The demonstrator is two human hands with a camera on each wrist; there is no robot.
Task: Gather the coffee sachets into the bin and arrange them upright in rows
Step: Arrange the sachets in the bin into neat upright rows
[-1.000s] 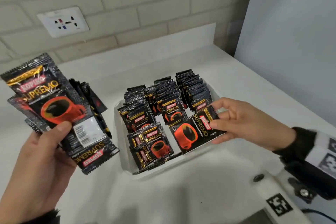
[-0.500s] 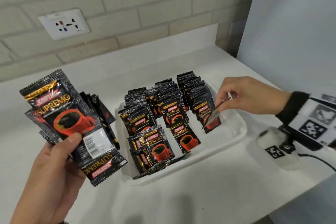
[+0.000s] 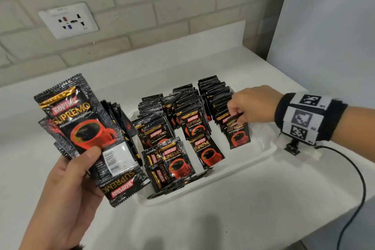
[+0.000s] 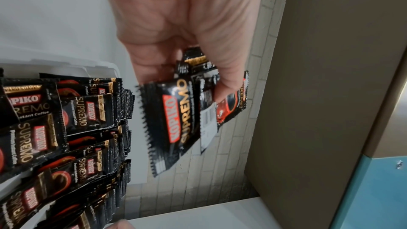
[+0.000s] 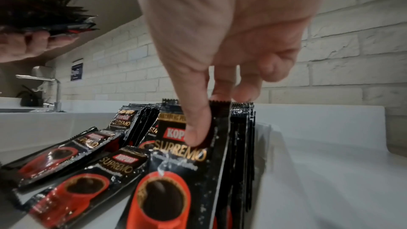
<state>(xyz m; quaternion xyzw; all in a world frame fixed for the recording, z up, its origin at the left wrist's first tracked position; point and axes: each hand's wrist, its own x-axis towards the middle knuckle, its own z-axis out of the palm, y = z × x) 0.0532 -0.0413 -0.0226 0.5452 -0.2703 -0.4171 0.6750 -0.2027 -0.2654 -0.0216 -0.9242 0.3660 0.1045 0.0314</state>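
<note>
Head view, white bin (image 3: 253, 160), upright sachet rows (image 3: 215, 99)

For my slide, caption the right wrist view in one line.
Right hand pinches a coffee sachet upright at the front of a row in the white bin.

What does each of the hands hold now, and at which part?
Left hand: a stack of Kopiko sachets, gripped at its lower part. Right hand: the front sachet of the right row, pinched at its top edge.
</note>
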